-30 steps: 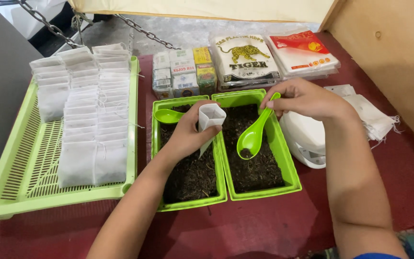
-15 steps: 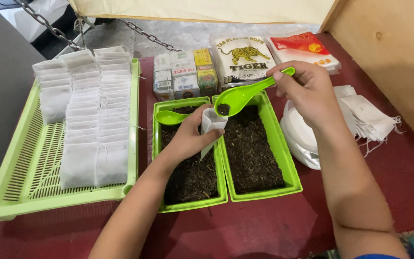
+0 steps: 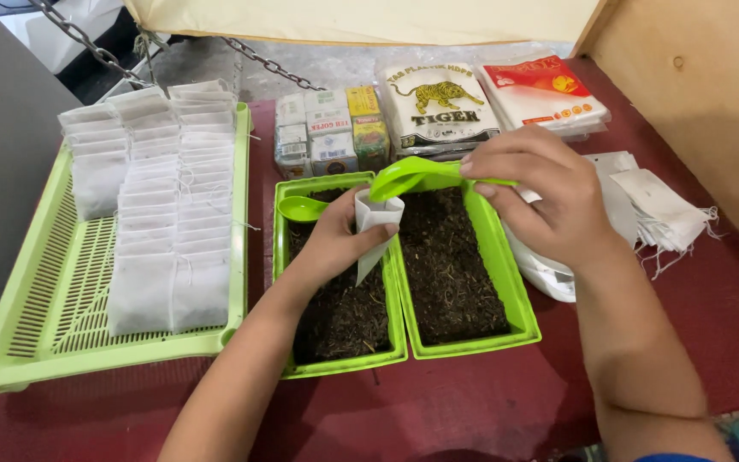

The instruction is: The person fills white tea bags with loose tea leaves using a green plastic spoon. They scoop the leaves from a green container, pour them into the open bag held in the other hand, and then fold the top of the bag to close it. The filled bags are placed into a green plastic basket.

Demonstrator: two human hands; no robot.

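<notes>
Head view, left hand (image 3: 335, 244) holding pouch (image 3: 376, 229), green trays (image 3: 404, 338), boxes (image 3: 328, 133) behind.

Two green trays of loose tea (image 3: 464, 282), two green scoops (image 3: 408, 175), one slatted tray (image 3: 19, 334), perhaps six small boxes (image 3: 331, 133)

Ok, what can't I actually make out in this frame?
Head view only:
- Green scoop: bowl tipped away over the white filter bag, so its contents are hidden.
- Bag's inside: its paper wall and the left hand block it.
- White appliance: mostly behind the right hand.
</notes>
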